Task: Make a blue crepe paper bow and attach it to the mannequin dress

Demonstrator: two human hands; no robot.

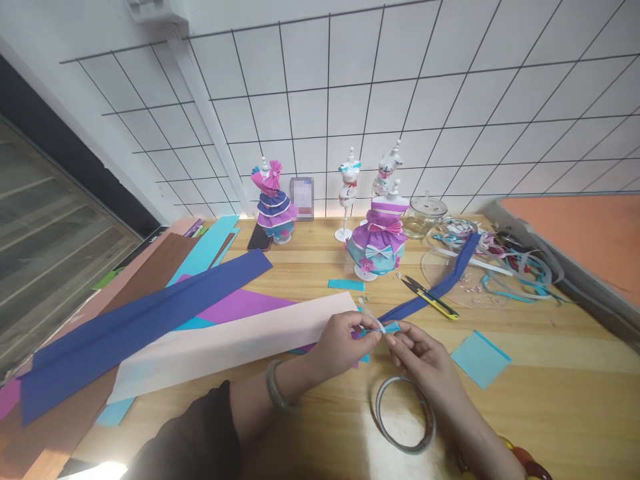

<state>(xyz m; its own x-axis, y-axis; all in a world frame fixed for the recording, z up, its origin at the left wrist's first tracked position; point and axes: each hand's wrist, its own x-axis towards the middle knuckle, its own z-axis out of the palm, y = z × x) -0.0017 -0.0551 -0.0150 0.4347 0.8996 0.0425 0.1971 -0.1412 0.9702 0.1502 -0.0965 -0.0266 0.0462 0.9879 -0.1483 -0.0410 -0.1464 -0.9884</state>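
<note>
From the head camera, we hold a small blue piece (391,327) at centre, pinched narrowly by the left hand (343,347) and right hand (425,367), 1 at each side, probably so it keeps its folds. A white strip (372,315) meets it between our fingertips; we cannot tell whether it is wrapped round. The snips (431,298) lie at 2 o'clock and the grey ring (379,413) near 6, presumably for easy reach.
</note>
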